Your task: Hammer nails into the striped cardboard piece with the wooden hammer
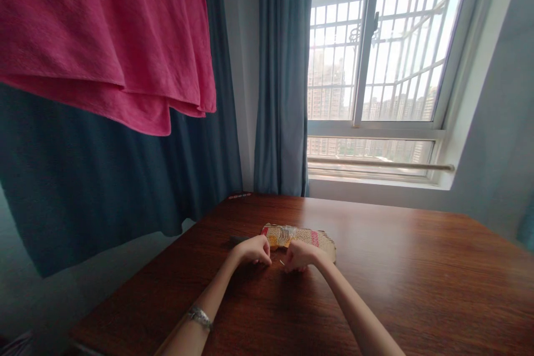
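Note:
Over the wooden table (400, 278), my two hands face each other a short gap apart. My left hand (255, 249) is closed in a pinch, with anything between its fingertips too small to make out. From the pinched fingers of my right hand (299, 256) pokes a thin, pale, needle-like piece (282, 262), pointing towards the left hand. Right behind the hands lies a flat tan piece (324, 239) with a dotted pattern, pink bands and a ragged edge; a shiny clear patch with dark stripes is on it. A dark object (237, 240) sits partly hidden beside my left hand.
A pink towel (108, 39) hangs at upper left before a dark blue curtain (137, 178). A second blue curtain (283, 78) hangs beside the barred window (354, 67). At the table's far left corner is a small row of reddish marks (240, 196).

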`<state>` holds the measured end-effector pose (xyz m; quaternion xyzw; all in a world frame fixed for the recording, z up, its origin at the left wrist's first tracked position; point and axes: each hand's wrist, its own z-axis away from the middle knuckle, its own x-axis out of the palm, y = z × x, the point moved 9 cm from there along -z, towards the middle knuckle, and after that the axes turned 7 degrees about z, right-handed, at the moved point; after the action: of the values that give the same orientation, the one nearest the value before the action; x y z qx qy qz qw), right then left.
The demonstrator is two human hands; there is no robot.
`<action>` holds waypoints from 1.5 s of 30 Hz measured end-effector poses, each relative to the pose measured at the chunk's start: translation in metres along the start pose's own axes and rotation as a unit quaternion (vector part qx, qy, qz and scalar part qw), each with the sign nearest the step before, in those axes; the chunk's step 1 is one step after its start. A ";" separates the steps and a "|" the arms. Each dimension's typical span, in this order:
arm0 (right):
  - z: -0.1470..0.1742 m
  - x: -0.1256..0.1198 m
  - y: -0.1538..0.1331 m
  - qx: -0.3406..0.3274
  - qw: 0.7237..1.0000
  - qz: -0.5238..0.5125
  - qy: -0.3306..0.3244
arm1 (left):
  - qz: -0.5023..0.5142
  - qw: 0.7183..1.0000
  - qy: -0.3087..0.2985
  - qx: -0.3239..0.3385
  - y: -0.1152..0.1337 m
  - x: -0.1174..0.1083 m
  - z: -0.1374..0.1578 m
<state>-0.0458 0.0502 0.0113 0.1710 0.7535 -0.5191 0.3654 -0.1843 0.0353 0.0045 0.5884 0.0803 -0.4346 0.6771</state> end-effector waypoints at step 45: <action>-0.015 -0.014 0.007 0.027 0.992 0.062 0.102 | -0.019 0.917 0.367 0.158 0.038 -0.042 -0.011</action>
<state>-0.0380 0.0681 0.0196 0.2795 0.7604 -0.4955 0.3132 -0.1796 0.0626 0.0555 0.8043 0.2645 -0.2082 0.4897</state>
